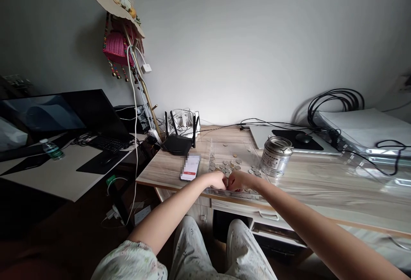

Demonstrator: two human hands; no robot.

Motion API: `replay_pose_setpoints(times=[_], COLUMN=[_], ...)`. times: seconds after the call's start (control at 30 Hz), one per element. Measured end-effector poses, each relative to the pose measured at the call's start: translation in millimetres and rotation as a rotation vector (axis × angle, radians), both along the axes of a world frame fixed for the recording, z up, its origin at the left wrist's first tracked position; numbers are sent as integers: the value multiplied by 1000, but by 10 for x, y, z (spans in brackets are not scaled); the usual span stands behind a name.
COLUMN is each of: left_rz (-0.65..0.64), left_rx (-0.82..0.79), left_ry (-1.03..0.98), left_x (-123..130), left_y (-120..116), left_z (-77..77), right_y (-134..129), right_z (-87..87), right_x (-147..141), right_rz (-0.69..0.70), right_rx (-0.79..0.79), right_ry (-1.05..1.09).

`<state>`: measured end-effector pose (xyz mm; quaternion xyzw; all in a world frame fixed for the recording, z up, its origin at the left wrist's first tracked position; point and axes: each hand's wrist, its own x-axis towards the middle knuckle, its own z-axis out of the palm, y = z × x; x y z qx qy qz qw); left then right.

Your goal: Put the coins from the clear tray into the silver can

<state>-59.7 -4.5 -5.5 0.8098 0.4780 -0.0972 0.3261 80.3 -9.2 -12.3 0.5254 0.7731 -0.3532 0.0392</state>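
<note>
My left hand (218,180) and my right hand (236,181) are close together over the near side of a clear plastic tray (248,148). The fingers of both are curled inward, and whatever they may hold is hidden from above. Many silvery coins (226,163) lie loose in the tray just beyond my knuckles, a few of them more golden. More coins (256,171) rest to the right of my right hand. Beside the tray's right edge stands a round metal tin (276,158) with printing on its side.
A phone (190,168) with a lit screen lies left of the tray, near a black router (177,144). Toward the right are a laptop (261,134), a black mouse (303,137) and coiled cables (334,96). Another desk (73,181) with a monitor stands at left.
</note>
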Motion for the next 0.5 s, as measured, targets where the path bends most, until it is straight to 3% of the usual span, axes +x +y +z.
replay_pose_setpoints(times=[0.17,0.3,0.4,0.5], left_rz=[105,30,-24,-59], left_rx=[-71,-51,61,149], left_ry=[-82,-13,35,-58], left_x=[57,145,160,141], left_y=[43,28,9,15], left_z=[-24,39,43,-33], right_y=[52,72,61,16], right_z=[-33,-65,-100,-102], right_x=[81,128,209,291], right_rz=[19,34,57,96], right_rx=[-111,-107,-36,147], right_ry=[65,79,83,63])
